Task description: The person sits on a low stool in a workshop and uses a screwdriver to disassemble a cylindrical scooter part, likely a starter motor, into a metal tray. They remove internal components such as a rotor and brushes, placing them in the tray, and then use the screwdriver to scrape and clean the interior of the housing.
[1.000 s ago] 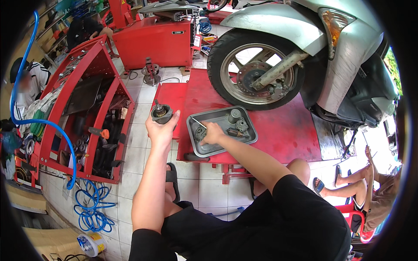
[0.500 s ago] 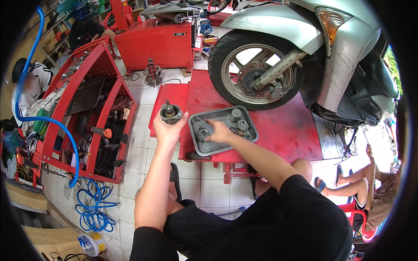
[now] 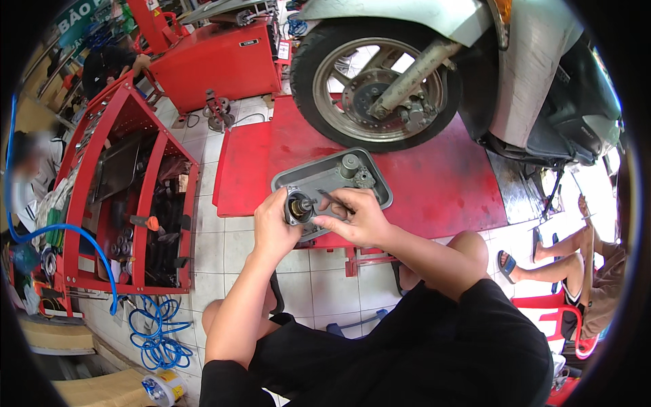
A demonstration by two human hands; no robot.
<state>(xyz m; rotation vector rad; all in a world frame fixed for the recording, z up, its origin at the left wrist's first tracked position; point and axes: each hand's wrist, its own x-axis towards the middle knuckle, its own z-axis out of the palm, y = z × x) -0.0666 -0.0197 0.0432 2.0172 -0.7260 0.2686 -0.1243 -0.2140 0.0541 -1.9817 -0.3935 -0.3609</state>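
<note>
My left hand (image 3: 274, 227) is wrapped round a round metal motor housing (image 3: 293, 218), its open end facing up with a shaft (image 3: 304, 205) and dark windings or core inside. My right hand (image 3: 363, 220) is closed on a slim, dark, pointed tool (image 3: 327, 197), its tip beside the shaft; the exact kind of tool is unclear. Both hands are above the near side of a grey metal tray (image 3: 279, 182). In the tray stand a small metal cylinder (image 3: 350, 163) and a cast metal part (image 3: 364, 178). My hands hide the tray's near part.
The tray rests on a red lift platform (image 3: 441, 186), below a scooter's front wheel (image 3: 308, 95). A red tool cart (image 3: 125, 207) stands at left, near a coiled blue hose (image 3: 159, 332). People are at both sides; one sits at right on a red chair (image 3: 542, 315).
My left hand has brought the motor housing right and down over the tray. The right hand has risen from the tray with the slim tool, meeting the housing. The whole view has shifted somewhat.
</note>
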